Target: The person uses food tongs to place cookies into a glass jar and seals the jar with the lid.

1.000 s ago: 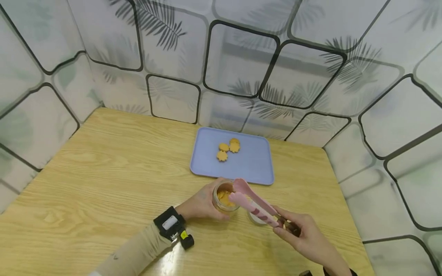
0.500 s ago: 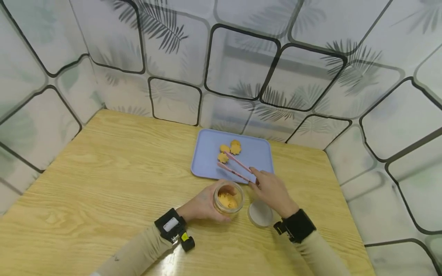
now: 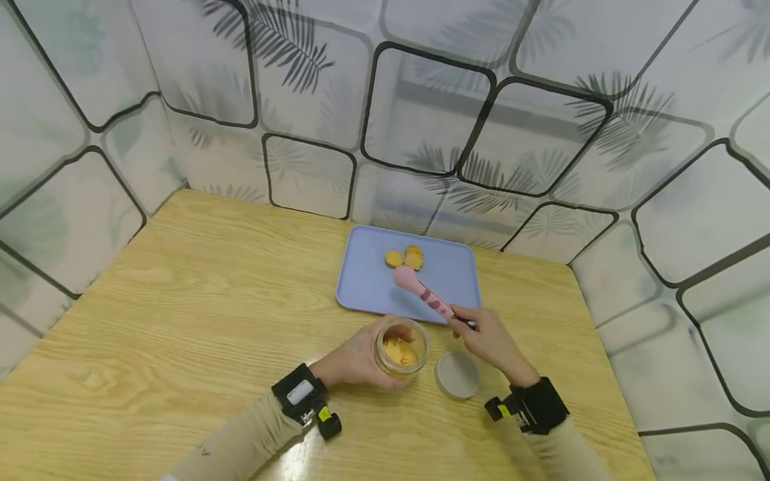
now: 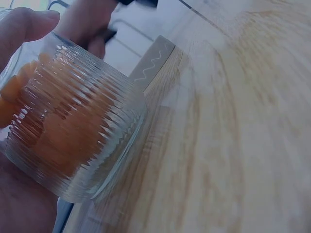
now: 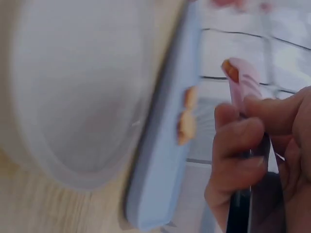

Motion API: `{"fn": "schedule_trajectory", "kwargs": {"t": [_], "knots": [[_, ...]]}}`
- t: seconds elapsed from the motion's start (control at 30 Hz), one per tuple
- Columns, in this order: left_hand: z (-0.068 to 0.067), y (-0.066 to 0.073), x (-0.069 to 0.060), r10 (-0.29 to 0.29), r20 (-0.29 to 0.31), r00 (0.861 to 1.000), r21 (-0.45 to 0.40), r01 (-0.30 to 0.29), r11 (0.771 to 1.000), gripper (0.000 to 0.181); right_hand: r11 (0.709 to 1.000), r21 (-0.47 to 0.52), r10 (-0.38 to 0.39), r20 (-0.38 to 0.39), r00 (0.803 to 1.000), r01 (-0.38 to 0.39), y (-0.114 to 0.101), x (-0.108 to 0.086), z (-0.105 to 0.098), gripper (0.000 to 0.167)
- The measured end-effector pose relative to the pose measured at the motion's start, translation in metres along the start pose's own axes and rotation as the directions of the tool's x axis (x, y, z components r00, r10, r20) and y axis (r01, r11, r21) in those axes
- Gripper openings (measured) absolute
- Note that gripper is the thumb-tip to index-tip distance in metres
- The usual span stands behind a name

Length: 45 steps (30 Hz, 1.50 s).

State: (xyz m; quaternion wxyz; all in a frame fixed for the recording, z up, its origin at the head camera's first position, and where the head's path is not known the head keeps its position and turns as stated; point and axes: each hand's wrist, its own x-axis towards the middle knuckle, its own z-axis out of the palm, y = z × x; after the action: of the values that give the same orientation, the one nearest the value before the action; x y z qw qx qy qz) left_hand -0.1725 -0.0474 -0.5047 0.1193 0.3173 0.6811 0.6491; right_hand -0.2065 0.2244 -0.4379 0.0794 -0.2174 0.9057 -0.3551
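In the head view, my left hand (image 3: 359,357) grips a ribbed glass jar (image 3: 426,342) from its left side, its open mouth facing up, with several small orange-brown biscuits (image 3: 398,352) inside. My right hand (image 3: 492,339) holds pink tongs (image 3: 432,299) by their dark handle, above the near half of the blue tray (image 3: 363,287). A biscuit (image 5: 231,71) shows between the tong tips in the right wrist view. On the tray lie a round biscuit (image 3: 394,258) and, beside it, two more that overlap (image 3: 414,259).
A round whitish lid (image 3: 457,375) lies on the wooden table (image 3: 240,294), right of the jar and below the right hand. The tray stands near the back edge, close to a patterned curtain (image 3: 313,174). Curtains also rise at both sides.
From beside the jar mouth, my right hand has carried the tongs to the tray. The tongs have closed and lifted the front flower-shaped biscuit. My left hand keeps the jar in place.
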Motion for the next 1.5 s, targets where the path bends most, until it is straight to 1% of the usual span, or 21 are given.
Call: {"fn": "schedule_trajectory", "kwargs": {"t": [0.07, 0.1, 0.13, 0.2, 0.23, 0.3, 0.43, 0.5, 0.6, 0.7, 0.77, 0.87, 0.93, 1.0, 1.1, 1.17, 1.23, 1.3, 1.37, 1.43, 1.5], "knots": [[0.002, -0.001, 0.001, 0.003, 0.006, 1.0, -0.004, -0.003, 1.0, 0.086, 0.988, 0.154, 0.01, 0.025, 1.0, -0.014, -0.006, -0.024, -0.009, 0.037], [0.003, -0.001, 0.001, 0.003, 0.007, 1.0, -0.01, -0.002, 1.0, 0.086, 0.976, 0.22, 0.003, 0.033, 0.999, -0.01, -0.009, -0.036, -0.013, 0.039], [0.003, 0.0, 0.001, 0.001, 0.009, 1.0, -0.014, -0.001, 1.0, 0.086, 0.964, 0.267, -0.013, 0.046, 0.999, 0.001, -0.013, -0.047, -0.017, 0.039], [0.003, 0.001, 0.0, -0.003, 0.01, 1.0, -0.018, 0.003, 1.0, 0.087, 0.949, 0.312, -0.073, 0.05, 0.996, 0.054, -0.02, -0.067, -0.022, 0.036], [0.002, 0.001, 0.0, -0.01, 0.009, 1.0, -0.025, 0.01, 1.0, 0.087, 0.946, 0.317, -0.089, 0.048, 0.995, 0.069, -0.024, -0.076, -0.023, 0.036], [0.001, 0.003, -0.001, -0.018, 0.003, 1.0, -0.027, 0.018, 0.999, 0.088, 0.949, 0.301, -0.112, 0.037, 0.993, 0.095, -0.03, -0.09, -0.023, 0.035], [0.0, 0.004, -0.003, -0.024, -0.006, 1.0, -0.015, 0.024, 1.0, 0.089, 0.975, 0.18, -0.125, -0.03, 0.992, 0.129, -0.039, -0.107, -0.019, 0.037], [0.001, 0.003, -0.002, -0.022, 0.0, 1.0, -0.012, 0.022, 1.0, 0.09, 0.979, 0.134, -0.144, -0.069, 0.987, 0.152, -0.041, -0.112, -0.017, 0.039], [-0.001, 0.002, -0.002, -0.011, 0.006, 1.0, 0.004, 0.011, 1.0, 0.09, 0.974, 0.071, -0.207, -0.121, 0.971, 0.217, -0.042, -0.112, -0.015, 0.042], [-0.002, 0.0, -0.002, 0.002, 0.008, 1.0, 0.001, -0.002, 1.0, 0.089, 0.974, 0.026, -0.219, -0.154, 0.964, 0.225, -0.042, -0.103, -0.016, 0.044], [-0.002, -0.001, -0.002, 0.006, 0.008, 1.0, -0.003, -0.006, 1.0, 0.087, 0.979, -0.014, -0.201, -0.164, 0.966, 0.201, -0.04, -0.09, -0.016, 0.045], [-0.001, -0.002, -0.001, -0.003, 0.009, 1.0, -0.027, 0.003, 1.0, 0.087, 0.992, -0.074, -0.116, -0.133, 0.984, 0.107, -0.034, -0.059, -0.017, 0.046], [0.0, -0.002, -0.001, -0.016, 0.013, 1.0, -0.035, 0.016, 0.999, 0.087, 0.985, -0.162, -0.08, -0.101, 0.992, 0.063, -0.029, -0.031, -0.016, 0.048], [0.0, 0.0, -0.001, -0.027, 0.013, 1.0, -0.047, 0.028, 0.999, 0.086, 0.963, -0.27, -0.044, -0.07, 0.997, 0.024, -0.022, 0.0, -0.013, 0.05], [0.001, 0.001, -0.001, -0.036, 0.012, 0.999, -0.053, 0.037, 0.998, 0.085, 0.903, -0.429, -0.028, -0.055, 0.998, 0.002, -0.014, 0.039, -0.003, 0.05], [0.003, 0.0, -0.001, -0.032, 0.017, 0.999, -0.056, 0.033, 0.998, 0.085, 0.873, -0.487, -0.013, -0.057, 0.998, -0.016, -0.008, 0.056, 0.004, 0.049], [0.005, -0.001, 0.0, -0.022, 0.019, 1.0, -0.058, 0.024, 0.998, 0.085, 0.86, -0.51, -0.001, -0.059, 0.998, -0.029, -0.003, 0.065, 0.009, 0.044], [0.005, -0.001, 0.001, -0.016, 0.017, 1.0, -0.053, 0.017, 0.998, 0.085, 0.864, -0.503, -0.004, -0.064, 0.998, -0.029, 0.003, 0.072, 0.012, 0.04], [0.003, 0.0, 0.0, -0.011, 0.01, 1.0, -0.051, 0.012, 0.999, 0.085, 0.879, -0.476, -0.02, -0.069, 0.997, -0.015, 0.006, 0.075, 0.014, 0.036], [0.001, 0.001, 0.0, -0.012, 0.004, 1.0, -0.042, 0.012, 0.999, 0.085, 0.914, -0.405, -0.016, -0.073, 0.997, -0.015, 0.008, 0.072, 0.013, 0.036], [0.0, 0.002, -0.001, -0.013, 0.003, 1.0, -0.034, 0.013, 0.999, 0.085, 0.959, -0.281, 0.002, -0.079, 0.997, -0.024, 0.007, 0.062, 0.011, 0.038]]}}
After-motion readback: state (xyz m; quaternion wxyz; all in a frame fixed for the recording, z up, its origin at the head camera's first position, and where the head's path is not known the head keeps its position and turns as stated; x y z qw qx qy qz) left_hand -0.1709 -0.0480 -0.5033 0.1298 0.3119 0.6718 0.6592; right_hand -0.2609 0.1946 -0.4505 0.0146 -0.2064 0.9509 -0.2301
